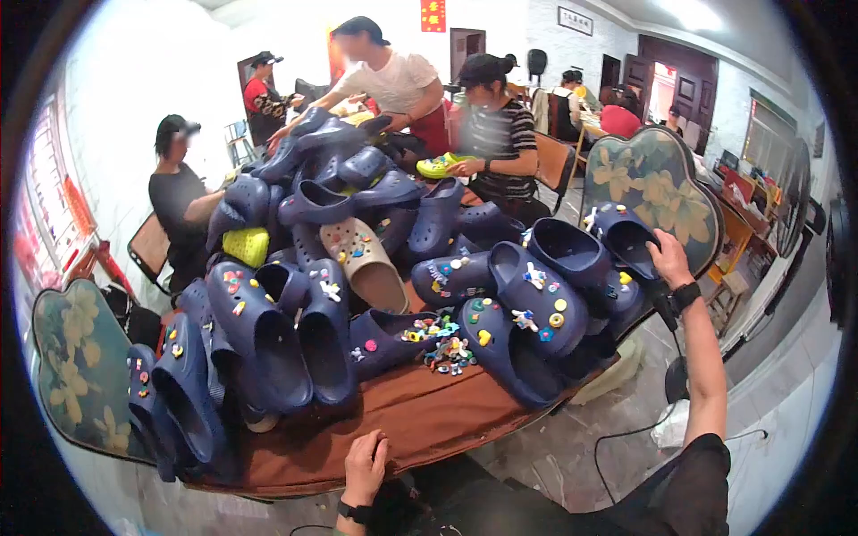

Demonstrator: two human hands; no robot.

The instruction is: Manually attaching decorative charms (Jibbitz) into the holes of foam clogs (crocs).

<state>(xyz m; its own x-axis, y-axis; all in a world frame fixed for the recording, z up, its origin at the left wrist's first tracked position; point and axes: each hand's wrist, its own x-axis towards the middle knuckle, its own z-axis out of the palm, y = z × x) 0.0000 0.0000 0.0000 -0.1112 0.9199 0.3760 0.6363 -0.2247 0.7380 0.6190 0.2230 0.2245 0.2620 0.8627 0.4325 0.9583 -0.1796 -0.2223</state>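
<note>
My right hand [670, 261] reaches to the far right of the table and grips the rim of a navy clog [623, 230] with small charms on its toe. That clog lies against other navy clogs, one [565, 253] just left of it. My left hand [365, 464] is at the table's front edge, its fingers curled in; whatever they may hold is hidden. Beyond it on the brown tabletop [384, 415] lies a small heap of colourful shoe charms [447, 350]. A charm-studded navy clog [518, 353] stands right of the heap, and another [389, 339] lies left of it.
A large pile of navy clogs [331, 143] fills the table's far side, with a beige clog [362, 259] and a lime-green one [246, 246] among them. Floral chair backs [652, 183] flank the table. Several people work around and behind it; one holds a green clog [438, 166].
</note>
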